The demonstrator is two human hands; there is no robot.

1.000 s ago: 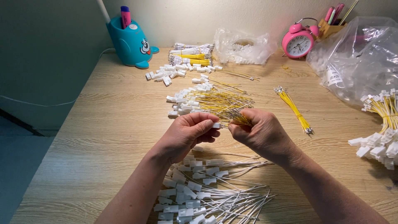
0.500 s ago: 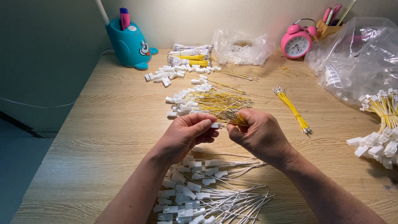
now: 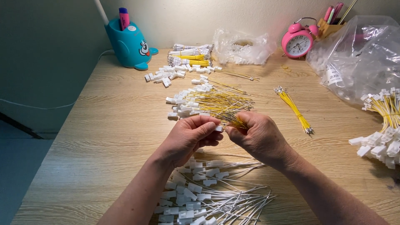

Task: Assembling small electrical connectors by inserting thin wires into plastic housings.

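Observation:
My left hand [image 3: 192, 135] pinches a small white plastic connector [image 3: 218, 128] between thumb and fingers. My right hand [image 3: 256, 136] meets it, holding a few short yellow wires [image 3: 238, 123] whose ends point at the connector. Both hands hover over the wooden table [image 3: 104, 137], just in front of a pile of yellow wires with white connectors [image 3: 208, 102]. Below my wrists lies a heap of white wires with white connectors [image 3: 208, 191].
A bundle of yellow wires [image 3: 293, 109] lies to the right, more yellow connector leads [image 3: 385, 125] at the right edge. Loose white connectors [image 3: 166, 76], a teal pen holder [image 3: 129, 43], a pink alarm clock [image 3: 296, 41] and clear plastic bags [image 3: 358, 58] stand at the back.
The hands have stayed together in the same spot; only small finger movements at the connector are visible.

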